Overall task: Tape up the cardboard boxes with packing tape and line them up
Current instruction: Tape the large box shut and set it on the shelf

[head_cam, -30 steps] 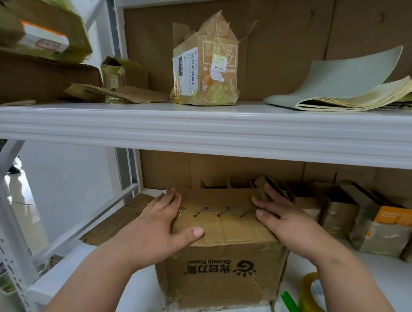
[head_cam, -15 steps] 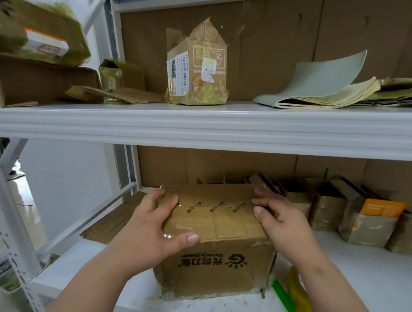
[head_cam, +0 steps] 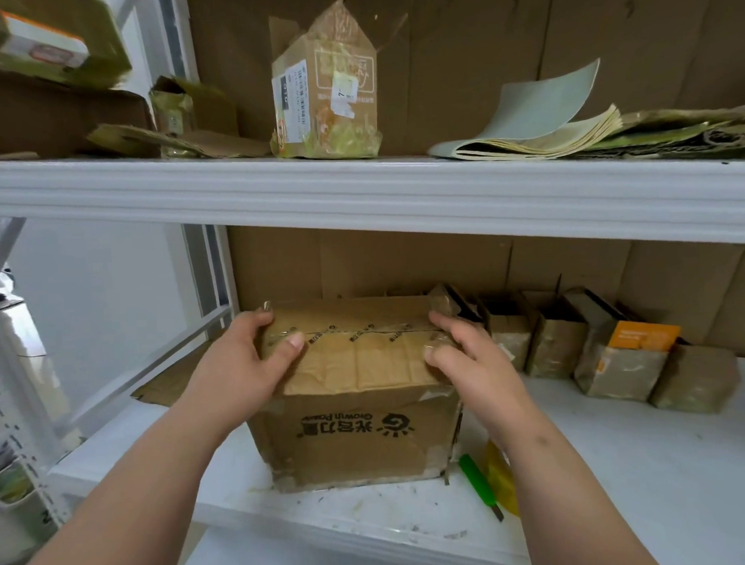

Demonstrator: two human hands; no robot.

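Left hand, right hand: curled over taped box edges at 9, 3. We press tape ends flat, then align.

On the lower shelf: printed cardboard box at left, left hand and right hand gripping its top edges. Right of it, behind: row of small taped boxes. Just right, in front: utility knife. On the upper shelf: torn carton.

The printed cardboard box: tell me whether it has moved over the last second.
Yes. The printed cardboard box has slid deeper into the lower shelf, leaving more bare shelf at its front edge.
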